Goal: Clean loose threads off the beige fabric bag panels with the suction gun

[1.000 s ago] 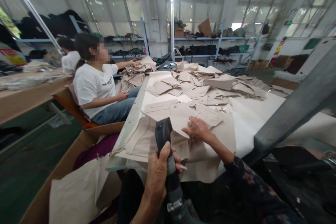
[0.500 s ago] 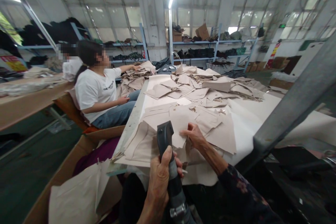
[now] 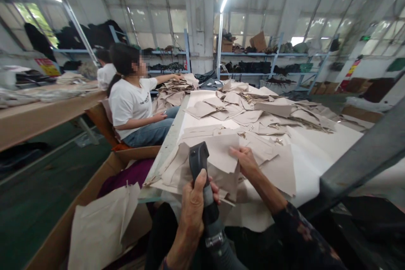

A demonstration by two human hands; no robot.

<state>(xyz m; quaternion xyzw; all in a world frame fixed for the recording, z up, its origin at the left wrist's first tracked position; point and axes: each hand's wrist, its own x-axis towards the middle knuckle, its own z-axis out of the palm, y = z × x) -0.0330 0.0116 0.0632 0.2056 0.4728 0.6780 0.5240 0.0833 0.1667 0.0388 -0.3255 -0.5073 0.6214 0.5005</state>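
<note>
My left hand (image 3: pixel 193 202) is wrapped round a black handheld trimmer (image 3: pixel 199 160), its angled head pointing up and away from me. A hose with a metal clamp (image 3: pixel 214 239) runs down from its lower end. My right hand (image 3: pixel 247 161) pinches the edge of a beige fabric piece (image 3: pixel 223 152), which stands partly raised just right of the trimmer's head. Whether the trimmer touches the fabric I cannot tell. More beige pieces (image 3: pixel 272 145) with small metal fittings lie under and beyond my hands.
Heaps of beige pieces (image 3: pixel 234 103) cover the far part of the table. A co-worker (image 3: pixel 133 101) sits at its left side. A cardboard box (image 3: pixel 84 196) holding purple cloth and beige pieces stands at lower left. A grey metal post (image 3: pixel 363 158) slants across the right.
The view has swung left. My right hand has raised the fabric piece, so its face now shows beside the trimmer's head. My left hand keeps its hold on the trimmer.
</note>
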